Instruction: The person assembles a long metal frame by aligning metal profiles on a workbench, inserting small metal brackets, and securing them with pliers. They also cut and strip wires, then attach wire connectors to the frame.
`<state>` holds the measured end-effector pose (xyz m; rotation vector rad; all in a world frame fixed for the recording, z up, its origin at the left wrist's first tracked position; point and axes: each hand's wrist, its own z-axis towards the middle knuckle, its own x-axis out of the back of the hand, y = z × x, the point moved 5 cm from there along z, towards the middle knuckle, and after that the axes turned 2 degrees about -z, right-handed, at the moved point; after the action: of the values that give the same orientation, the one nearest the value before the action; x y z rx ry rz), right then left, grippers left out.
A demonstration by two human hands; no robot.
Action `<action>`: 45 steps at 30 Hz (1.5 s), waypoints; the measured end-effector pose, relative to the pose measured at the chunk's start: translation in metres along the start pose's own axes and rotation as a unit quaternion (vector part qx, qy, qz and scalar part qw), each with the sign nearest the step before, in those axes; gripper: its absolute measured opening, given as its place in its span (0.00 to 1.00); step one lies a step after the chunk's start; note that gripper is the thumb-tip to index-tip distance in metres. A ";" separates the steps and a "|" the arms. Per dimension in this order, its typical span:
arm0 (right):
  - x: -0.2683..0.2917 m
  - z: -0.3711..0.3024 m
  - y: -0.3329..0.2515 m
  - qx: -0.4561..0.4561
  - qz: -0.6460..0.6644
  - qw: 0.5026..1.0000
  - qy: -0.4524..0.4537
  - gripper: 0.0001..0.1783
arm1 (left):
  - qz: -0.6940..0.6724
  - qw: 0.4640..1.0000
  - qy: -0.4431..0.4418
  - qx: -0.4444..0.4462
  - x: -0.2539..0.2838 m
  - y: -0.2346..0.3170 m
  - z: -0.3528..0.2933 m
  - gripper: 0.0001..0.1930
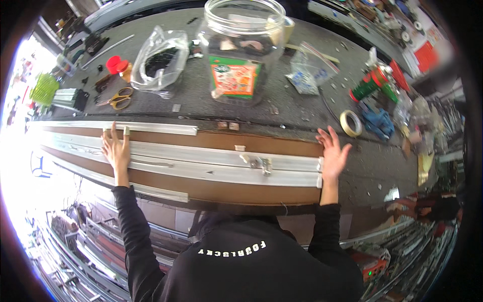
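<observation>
Set apart with fingers spread, the left hand lies across long silvery rails on a brown board along the near bench, the right hand at their right ends, where uneven pushing could skew them, spilling small fittings.

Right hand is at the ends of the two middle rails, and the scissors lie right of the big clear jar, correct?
Not quite: the head view shows the scissors left of the big clear jar. The right hand is at the ends of the two middle rails, as you said.
</observation>
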<state>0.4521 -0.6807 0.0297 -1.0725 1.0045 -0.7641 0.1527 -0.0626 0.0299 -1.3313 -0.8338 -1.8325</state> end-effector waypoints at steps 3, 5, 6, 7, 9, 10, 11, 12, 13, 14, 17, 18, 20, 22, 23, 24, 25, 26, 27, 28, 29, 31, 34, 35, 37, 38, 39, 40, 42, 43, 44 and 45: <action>0.011 -0.002 0.003 0.000 0.006 1.000 0.011 0.49 | -0.032 0.999 -0.011 0.008 0.009 0.008 -0.004 0.35; 0.014 -0.001 -0.005 0.017 -0.057 0.998 0.019 0.46 | -0.058 0.998 -0.007 0.021 0.015 0.011 -0.009 0.35; 0.013 0.002 -0.012 0.030 -0.091 0.995 0.027 0.45 | -0.061 0.998 0.005 0.024 0.019 0.013 -0.011 0.35; 0.007 0.007 -0.025 0.069 -0.146 0.987 0.013 0.41 | -0.076 0.997 0.000 0.034 0.020 0.013 -0.013 0.34; -0.006 0.019 -0.050 0.048 -0.233 0.971 0.020 0.35 | -0.073 0.996 -0.012 0.041 0.023 0.016 -0.014 0.34; -0.022 0.025 -0.063 0.056 -0.290 0.955 0.013 0.33 | -0.069 0.997 -0.002 0.032 0.026 0.018 -0.014 0.34; -0.042 0.032 -0.072 0.049 -0.320 0.946 0.005 0.31 | -0.077 0.996 -0.017 0.043 0.026 0.018 -0.013 0.33; -0.068 0.039 -0.078 0.054 -0.323 0.945 -0.019 0.29 | -0.082 0.996 -0.008 0.042 0.028 0.019 -0.014 0.33; -0.101 0.045 -0.078 0.053 -0.314 0.946 -0.059 0.29 | -0.090 0.995 -0.007 0.043 0.030 0.019 -0.014 0.33; -0.138 0.048 -0.076 0.056 -0.314 0.943 -0.097 0.29 | -0.098 0.993 -0.028 0.053 0.029 0.018 -0.014 0.33; -0.264 0.034 -0.055 0.023 -0.263 0.925 -0.272 0.31 | -0.214 0.975 -0.032 0.046 0.036 0.006 -0.015 0.35; -0.305 0.022 -0.045 -0.009 -0.228 0.920 -0.319 0.29 | -0.274 0.961 -0.019 0.036 0.041 -0.003 -0.014 0.36; -0.385 -0.011 -0.027 -0.069 -0.185 0.898 -0.393 0.25 | -0.458 0.888 -0.027 0.000 0.051 -0.030 -0.010 0.38; -0.461 -0.040 -0.013 -0.067 -0.203 0.859 -0.465 0.21 | -0.519 0.852 -0.020 -0.063 0.067 -0.064 -0.013 0.38; -0.496 -0.055 -0.007 -0.065 -0.232 0.844 -0.479 0.19 | -0.472 0.876 0.004 -0.103 0.078 -0.085 -0.018 0.37; -0.529 -0.070 0.000 -0.072 -0.237 0.837 -0.487 0.18 | -0.420 0.895 0.037 -0.144 0.089 -0.107 -0.024 0.36; -0.561 -0.083 0.009 -0.085 -0.216 0.842 -0.486 0.17 | -0.437 0.884 0.035 -0.165 0.095 -0.134 -0.032 0.35; -0.593 -0.095 0.018 -0.086 -0.204 0.846 -0.486 0.15 | -0.437 0.884 0.013 -0.168 0.095 -0.162 -0.037 0.34; -0.622 -0.106 0.028 -0.104 -0.196 0.846 -0.484 0.14 | -0.456 0.877 0.021 -0.152 0.097 -0.192 -0.042 0.32; -0.651 -0.117 0.039 -0.118 -0.186 0.849 -0.481 0.14 | -0.472 0.871 0.027 -0.136 0.096 -0.221 -0.044 0.31; -0.678 -0.126 0.049 -0.136 -0.176 0.850 -0.477 0.13 | -0.485 0.867 0.045 -0.103 0.094 -0.250 -0.044 0.30; -0.728 -0.140 0.066 -0.134 -0.193 0.832 -0.502 0.12 | -0.510 0.856 0.078 -0.037 0.087 -0.303 -0.043 0.27; -0.799 -0.151 0.094 -0.134 -0.207 0.818 -0.519 0.11 | -0.536 0.840 0.075 0.041 0.064 -0.370 -0.024 0.25; -0.822 -0.150 0.105 -0.131 -0.211 0.818 -0.518 0.11 | -0.534 0.841 0.070 0.049 0.055 -0.390 -0.013 0.23; -0.872 -0.146 0.126 -0.120 -0.221 0.820 -0.515 0.11 | -0.533 0.843 0.058 0.049 0.036 -0.432 0.009 0.22; -0.901 -0.143 0.138 -0.125 -0.217 0.819 -0.516 0.12 | -0.528 0.847 0.053 0.041 0.025 -0.453 0.024 0.21; -0.930 -0.137 0.151 -0.127 -0.216 0.820 -0.515 0.12 | -0.513 0.857 0.036 0.037 0.012 -0.477 0.037 0.20; -0.962 -0.134 0.163 -0.129 -0.214 0.820 -0.515 0.12 | -0.493 0.869 -0.033 0.022 -0.005 -0.503 0.050 0.19; -1.037 -0.125 0.184 -0.104 -0.244 0.801 -0.536 0.11 | -0.436 0.888 -0.144 0.017 -0.038 -0.568 0.073 0.19; -1.081 -0.120 0.191 -0.077 -0.264 0.780 -0.562 0.11 | -0.371 0.902 -0.217 0.034 -0.055 -0.604 0.082 0.20; -1.120 -0.120 0.199 -0.056 -0.299 0.755 -0.581 0.11 | -0.309 0.905 -0.288 0.050 -0.070 -0.639 0.081 0.21; -1.163 -0.121 0.204 -0.041 -0.296 0.749 -0.591 0.10 | -0.245 0.900 -0.357 0.058 -0.082 -0.676 0.083 0.22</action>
<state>-0.0834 0.3723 0.1437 -1.6315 -0.4360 -0.3518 -0.3548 0.3838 -0.0895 -1.8671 -1.7692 -1.5825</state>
